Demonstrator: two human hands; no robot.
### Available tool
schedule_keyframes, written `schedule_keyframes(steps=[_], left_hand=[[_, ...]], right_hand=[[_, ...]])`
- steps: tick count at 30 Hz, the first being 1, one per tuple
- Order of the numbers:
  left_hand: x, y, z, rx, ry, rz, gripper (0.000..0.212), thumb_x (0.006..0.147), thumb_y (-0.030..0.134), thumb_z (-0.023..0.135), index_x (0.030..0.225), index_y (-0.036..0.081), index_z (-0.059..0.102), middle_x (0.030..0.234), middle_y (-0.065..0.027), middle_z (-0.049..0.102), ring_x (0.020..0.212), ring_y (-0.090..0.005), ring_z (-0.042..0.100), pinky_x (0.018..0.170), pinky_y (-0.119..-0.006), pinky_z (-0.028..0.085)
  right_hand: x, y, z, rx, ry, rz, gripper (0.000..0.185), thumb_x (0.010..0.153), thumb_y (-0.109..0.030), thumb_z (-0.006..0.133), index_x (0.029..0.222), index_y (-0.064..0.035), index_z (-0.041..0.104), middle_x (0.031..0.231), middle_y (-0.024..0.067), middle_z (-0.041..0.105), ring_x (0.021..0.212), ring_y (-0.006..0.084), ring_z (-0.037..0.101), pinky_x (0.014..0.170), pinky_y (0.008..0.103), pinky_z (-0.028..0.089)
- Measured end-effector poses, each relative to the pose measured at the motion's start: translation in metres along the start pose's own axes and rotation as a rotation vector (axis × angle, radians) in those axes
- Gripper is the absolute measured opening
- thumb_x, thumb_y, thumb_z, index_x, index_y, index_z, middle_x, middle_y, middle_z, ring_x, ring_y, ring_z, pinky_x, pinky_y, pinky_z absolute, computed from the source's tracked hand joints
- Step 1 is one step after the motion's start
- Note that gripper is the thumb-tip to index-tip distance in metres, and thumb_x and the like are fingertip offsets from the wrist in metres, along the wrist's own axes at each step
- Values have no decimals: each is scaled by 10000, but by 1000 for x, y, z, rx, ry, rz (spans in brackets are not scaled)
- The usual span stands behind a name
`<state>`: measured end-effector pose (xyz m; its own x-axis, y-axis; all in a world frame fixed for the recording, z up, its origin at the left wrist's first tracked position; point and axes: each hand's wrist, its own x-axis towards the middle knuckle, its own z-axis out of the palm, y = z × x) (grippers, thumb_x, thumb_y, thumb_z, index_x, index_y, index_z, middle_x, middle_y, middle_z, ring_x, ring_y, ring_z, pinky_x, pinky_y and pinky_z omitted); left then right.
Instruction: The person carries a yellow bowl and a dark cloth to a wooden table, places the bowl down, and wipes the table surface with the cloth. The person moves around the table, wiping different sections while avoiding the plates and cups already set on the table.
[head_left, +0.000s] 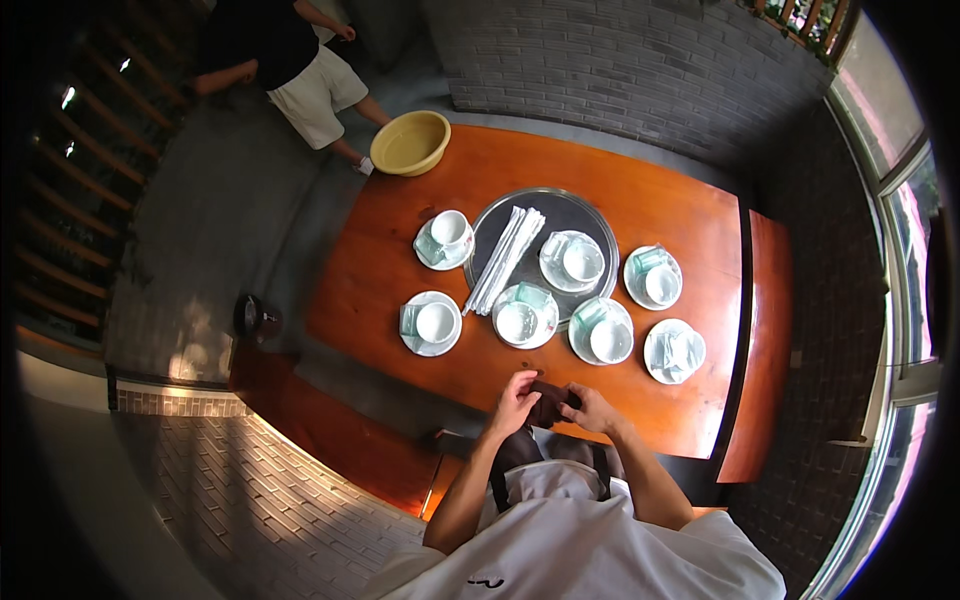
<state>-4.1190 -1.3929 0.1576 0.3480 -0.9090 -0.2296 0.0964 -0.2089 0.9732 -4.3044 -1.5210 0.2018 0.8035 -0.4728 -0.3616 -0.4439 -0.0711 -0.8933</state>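
Observation:
A small dark brown item (551, 405), perhaps a pouch or a piece of cloth, is held between both hands at the near edge of the wooden table (450, 379). My left hand (516, 403) grips its left side, fingers curled. On the opposite side, the thumb and fingers of my right hand (591, 409) pinch it. Beyond my hands sit plastic-wrapped tableware sets of a white plate and bowl, among them a near-middle set (525, 316) and one to its right (601, 331). Another wrapped set (675, 351) lies farther right.
A round metal tray (510, 206) carries long white paper-wrapped sticks (504, 262) and a wrapped set (572, 261). A yellow plastic basin (411, 142) stands at the far left corner. Behind it is a person in pale shorts (319, 90). A wooden bench (322, 439) extends left.

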Motion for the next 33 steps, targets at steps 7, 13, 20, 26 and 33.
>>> schedule_keyframes(steps=[7,13,20,26,33], left_hand=[[17,10,-25,-198,-297,-352,660,868,244,838,1370,-30,508,1306,-120,631,1191,-198,615,1034,-340,484],[24,-10,-25,-197,-356,-288,665,872,129,814,1428,-10,476,1343,-121,609,1238,-211,593,1076,-358,465],[27,-11,-29,191,-324,-184,471,925,149,752,1334,-7,577,1275,-155,664,1184,-243,638,1031,-379,500],[24,4,-10,513,-36,-97,304,981,181,683,1223,5,629,1179,-181,695,1072,-320,680,905,-383,531],[2,-12,18,913,269,246,393,956,148,677,1328,42,609,1374,-185,571,1261,-394,533,1057,-466,441]], right_hand=[[14,1,29,720,262,204,228,961,-165,739,1076,-61,572,950,29,642,852,118,625,746,287,540],[3,29,42,959,334,227,219,953,-149,746,1057,-85,564,999,29,632,932,147,649,853,325,563],[-8,66,48,834,353,195,187,961,-138,743,948,-105,559,835,-36,561,810,73,550,749,261,475],[0,85,53,357,498,205,239,958,-180,749,1000,-10,586,831,34,629,764,87,533,703,271,466],[-1,63,61,-424,593,-65,532,858,-133,745,1355,-56,572,1391,181,553,1273,378,518,1059,458,449]])
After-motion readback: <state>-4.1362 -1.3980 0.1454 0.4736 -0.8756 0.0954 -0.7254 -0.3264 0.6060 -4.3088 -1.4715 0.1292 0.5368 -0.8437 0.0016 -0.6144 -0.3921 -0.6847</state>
